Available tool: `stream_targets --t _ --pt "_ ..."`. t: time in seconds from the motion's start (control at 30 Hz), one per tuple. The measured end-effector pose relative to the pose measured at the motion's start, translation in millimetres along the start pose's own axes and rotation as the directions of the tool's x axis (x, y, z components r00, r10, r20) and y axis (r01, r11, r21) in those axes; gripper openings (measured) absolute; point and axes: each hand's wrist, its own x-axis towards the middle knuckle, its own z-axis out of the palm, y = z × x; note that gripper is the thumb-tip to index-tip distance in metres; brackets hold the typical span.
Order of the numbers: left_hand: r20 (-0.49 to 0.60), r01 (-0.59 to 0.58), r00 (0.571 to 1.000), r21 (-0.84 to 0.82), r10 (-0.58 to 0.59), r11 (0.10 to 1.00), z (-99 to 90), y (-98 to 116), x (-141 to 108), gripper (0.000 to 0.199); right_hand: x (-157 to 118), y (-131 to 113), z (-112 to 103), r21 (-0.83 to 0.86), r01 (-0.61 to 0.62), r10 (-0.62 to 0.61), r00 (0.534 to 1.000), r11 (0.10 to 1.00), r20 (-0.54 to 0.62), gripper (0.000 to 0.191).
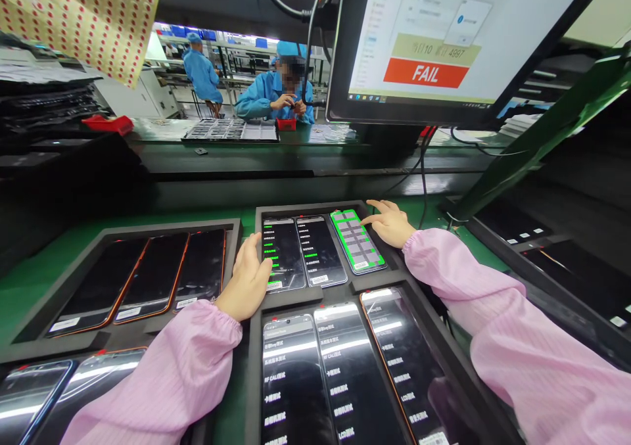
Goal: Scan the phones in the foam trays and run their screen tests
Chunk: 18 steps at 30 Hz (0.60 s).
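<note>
In the head view, my left hand (pixel 246 277) is open at the left edge of a smartphone (pixel 284 254) whose dark screen lists text lines, several of them green. Its fingers lie along the black foam tray's (pixel 250 340) edge, with a fingertip over the screen. My right hand (pixel 389 223), fingers apart, has one fingertip at the upper right edge of a phone with a green and grey block pattern (pixel 355 240). Between these two lies another phone (pixel 321 251) with a text list. In the tray's nearer row are three more phones, including an orange-edged phone (pixel 407 359).
To the left, a second foam tray (pixel 236 231) holds dark-screened phones (pixel 162 271). A monitor (pixel 340 113) showing a red FAIL banner hangs above at right. More phones (pixel 576 274) lie at far right. Across the bench, a person in blue (pixel 266 96) handles something small.
</note>
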Motion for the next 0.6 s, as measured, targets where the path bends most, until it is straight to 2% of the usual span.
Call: stream_targets --t 0.2,0.37,0.6 --pt "0.002 -0.001 1.000 0.021 0.001 1.000 0.4 -1.4 1.9 0.060 -10.4 -0.3 0.5 -0.039 0.018 -0.018 1.000 0.999 0.014 0.043" --pt "-0.002 -0.005 1.000 0.017 0.005 1.000 -0.1 1.0 1.1 0.058 -5.5 -18.7 5.1 -0.028 0.054 -0.053 0.998 0.998 0.044 0.043" --pt "-0.010 -0.020 1.000 0.005 0.020 1.000 -0.4 -0.1 0.0 0.058 -8.9 -37.7 11.9 -0.012 0.174 -0.173 0.981 0.985 0.089 0.043"
